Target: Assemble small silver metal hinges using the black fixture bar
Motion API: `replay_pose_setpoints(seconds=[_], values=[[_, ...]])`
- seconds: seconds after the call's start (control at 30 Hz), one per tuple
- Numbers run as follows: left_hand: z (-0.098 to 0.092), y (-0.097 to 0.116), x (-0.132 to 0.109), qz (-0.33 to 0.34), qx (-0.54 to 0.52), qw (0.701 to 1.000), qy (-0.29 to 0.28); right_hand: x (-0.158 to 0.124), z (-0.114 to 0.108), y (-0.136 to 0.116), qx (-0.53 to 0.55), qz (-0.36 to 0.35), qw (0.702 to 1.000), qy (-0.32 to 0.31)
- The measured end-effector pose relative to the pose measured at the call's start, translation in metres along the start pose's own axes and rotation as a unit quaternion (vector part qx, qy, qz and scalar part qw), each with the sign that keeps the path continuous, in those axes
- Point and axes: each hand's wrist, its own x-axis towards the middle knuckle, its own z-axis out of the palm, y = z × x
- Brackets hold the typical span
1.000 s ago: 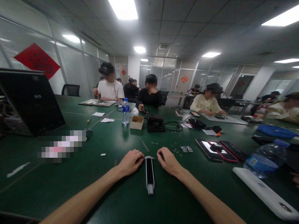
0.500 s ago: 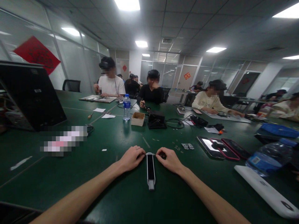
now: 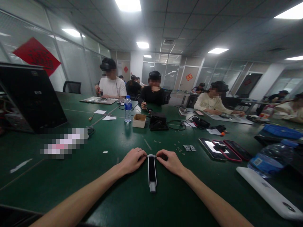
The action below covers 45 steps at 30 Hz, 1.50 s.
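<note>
With forearms angled inward, the left hand and right hand curl, thumbs and fingertips pinching opposite sides of the far end of a slim, white-framed black device, its body lying nearer than the fingers. Well left of them, a black computer tower bears an HP logo.

Up the middle from the near edge of the desk, a hand could reach the slim device; the left hand and right hand hem in its far end. Rightward, phones and a large bottle obstruct.
</note>
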Motion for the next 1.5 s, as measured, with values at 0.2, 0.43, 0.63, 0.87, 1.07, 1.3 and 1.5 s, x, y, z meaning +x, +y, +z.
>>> replay_pose_setpoints(seconds=[0.2,0.43,0.63,0.87,1.07,1.3,1.5], values=[[0.003,-0.002,0.001,0.003,0.007,1.0,-0.001,0.0,0.002,0.001,-0.025,-0.022,0.999,-0.003],[0.001,-0.002,0.0,0.002,-0.003,1.0,-0.002,0.002,0.002,-0.004,-0.056,-0.03,0.998,-0.004],[0.0,0.0,0.002,0.003,-0.001,1.0,-0.003,0.002,0.002,-0.004,-0.083,-0.044,0.996,-0.001],[-0.002,0.004,0.002,-0.004,0.002,1.0,-0.003,0.001,0.001,-0.005,-0.087,-0.034,0.996,-0.007],[-0.002,0.003,0.001,0.001,-0.003,1.0,-0.004,0.001,0.004,0.003,-0.083,-0.04,0.996,-0.005],[-0.001,0.002,0.001,0.0,0.006,1.0,-0.006,0.001,0.006,0.003,-0.089,-0.049,0.995,0.008],[0.0,0.001,0.001,-0.003,0.004,1.0,-0.005,0.001,0.005,0.004,-0.096,-0.05,0.994,0.003]])
